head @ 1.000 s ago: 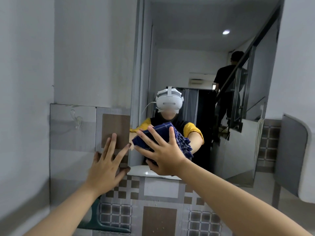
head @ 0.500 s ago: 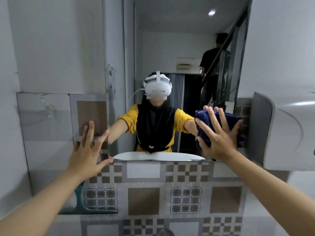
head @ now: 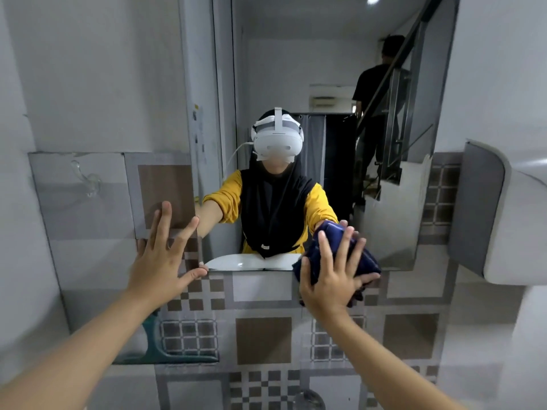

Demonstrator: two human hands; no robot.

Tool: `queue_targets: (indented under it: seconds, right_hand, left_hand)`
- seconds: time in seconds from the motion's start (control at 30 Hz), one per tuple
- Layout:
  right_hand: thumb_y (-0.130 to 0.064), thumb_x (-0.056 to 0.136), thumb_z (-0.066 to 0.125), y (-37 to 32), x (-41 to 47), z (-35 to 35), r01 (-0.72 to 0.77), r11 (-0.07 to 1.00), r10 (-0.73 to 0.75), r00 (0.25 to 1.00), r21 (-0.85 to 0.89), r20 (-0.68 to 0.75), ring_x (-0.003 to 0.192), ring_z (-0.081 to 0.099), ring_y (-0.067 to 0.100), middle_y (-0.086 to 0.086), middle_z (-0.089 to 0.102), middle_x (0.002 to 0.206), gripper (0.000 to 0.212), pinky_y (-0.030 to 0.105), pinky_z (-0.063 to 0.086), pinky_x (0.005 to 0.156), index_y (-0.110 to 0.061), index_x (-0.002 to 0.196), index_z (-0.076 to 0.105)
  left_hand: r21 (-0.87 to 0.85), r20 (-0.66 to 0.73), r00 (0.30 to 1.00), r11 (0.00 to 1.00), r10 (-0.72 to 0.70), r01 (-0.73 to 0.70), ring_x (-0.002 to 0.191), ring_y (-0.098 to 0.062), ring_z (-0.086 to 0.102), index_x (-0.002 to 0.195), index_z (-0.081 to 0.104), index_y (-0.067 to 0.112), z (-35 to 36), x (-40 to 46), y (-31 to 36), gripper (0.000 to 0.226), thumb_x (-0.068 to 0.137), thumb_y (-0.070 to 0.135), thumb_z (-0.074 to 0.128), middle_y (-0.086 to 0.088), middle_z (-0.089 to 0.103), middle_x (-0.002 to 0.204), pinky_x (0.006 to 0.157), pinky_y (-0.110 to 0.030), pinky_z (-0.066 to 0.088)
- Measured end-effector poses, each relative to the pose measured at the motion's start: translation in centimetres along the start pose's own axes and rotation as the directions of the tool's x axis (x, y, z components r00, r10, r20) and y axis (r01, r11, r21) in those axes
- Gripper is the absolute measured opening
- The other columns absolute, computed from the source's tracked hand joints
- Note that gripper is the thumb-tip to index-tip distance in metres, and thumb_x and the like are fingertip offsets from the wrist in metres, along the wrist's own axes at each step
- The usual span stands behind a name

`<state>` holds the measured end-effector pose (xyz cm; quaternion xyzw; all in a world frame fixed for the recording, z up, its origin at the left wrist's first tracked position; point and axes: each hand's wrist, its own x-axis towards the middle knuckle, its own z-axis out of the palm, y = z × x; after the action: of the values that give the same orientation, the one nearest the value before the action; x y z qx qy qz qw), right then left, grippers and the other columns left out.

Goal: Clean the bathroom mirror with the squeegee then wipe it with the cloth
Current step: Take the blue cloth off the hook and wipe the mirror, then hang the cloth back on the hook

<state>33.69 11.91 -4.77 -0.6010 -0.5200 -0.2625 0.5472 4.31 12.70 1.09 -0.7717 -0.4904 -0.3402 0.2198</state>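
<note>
The bathroom mirror (head: 296, 69) hangs on the tiled wall ahead and reflects a person in a headset. My right hand (head: 331, 279) presses a crumpled dark blue cloth (head: 371, 261) flat against the glass at the mirror's bottom edge, right of centre, with its fingers spread and straight. Part of the cloth hangs over the tiles below the edge. My left hand (head: 161, 261) lies flat on the wall tiles beside the mirror's lower left corner, fingers spread and thumb at the corner. No squeegee is plainly recognisable.
A white wall-mounted unit (head: 518, 217) juts out at the right, level with the mirror's lower half. A clear hook (head: 88, 182) sticks to the left wall. A teal plastic object (head: 165, 350) lies low against the tiles under my left arm.
My right hand has swept the cloth from the mirror's left side across to the right, then down to the bottom edge. My left hand has stayed on the tiles.
</note>
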Motion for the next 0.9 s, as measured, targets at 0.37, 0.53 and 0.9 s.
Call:
queue_targets:
  seconds: [0.37, 0.53, 0.9]
  right_hand:
    - [-0.034, 0.095, 0.047, -13.5, -4.8, 5.5, 0.077, 0.987, -0.081, 0.996, 0.139, 0.026, 0.150, 0.001, 0.026, -0.009, -0.003, 0.163, 0.054, 0.081, 0.001, 0.099, -0.033, 0.146, 0.031]
    - [-0.031, 0.094, 0.043, -18.2, -5.5, 6.4, 0.062, 0.976, -0.083, 0.992, 0.210, 0.091, 0.150, -0.002, 0.022, -0.007, 0.002, 0.163, 0.056, 0.078, -0.004, 0.099, -0.034, 0.148, 0.025]
    - [-0.027, 0.096, 0.044, -25.8, -4.2, -0.6, -0.396, 0.394, -0.269, 0.813, 0.829, 0.516, 0.143, 0.030, 0.007, -0.007, 0.031, 0.157, 0.047, 0.045, 0.030, 0.116, -0.040, 0.140, 0.039]
  left_hand:
    - [-0.377, 0.070, 0.997, 0.926, 0.041, -0.012, 0.143, -0.011, 0.015, 0.143, 0.027, 0.039, -5.1, -0.6, -2.4, 0.058, 0.089, 0.044, 0.049, 0.017, 0.007, 0.157, 0.106, -0.038, 0.033]
    - [-0.613, 0.150, 0.984, 0.772, -0.100, 0.172, 0.130, -0.005, 0.041, 0.133, 0.046, 0.027, -7.0, -1.3, -3.7, 0.040, 0.094, 0.028, 0.050, 0.009, 0.047, 0.140, 0.105, -0.023, 0.034]
    - [-0.937, 0.266, 0.936, 0.166, -0.231, 0.307, 0.090, -0.027, 0.069, 0.099, 0.062, 0.012, -10.0, -3.3, -4.8, 0.014, 0.095, 0.015, 0.049, -0.014, 0.072, 0.095, 0.074, -0.033, 0.057]
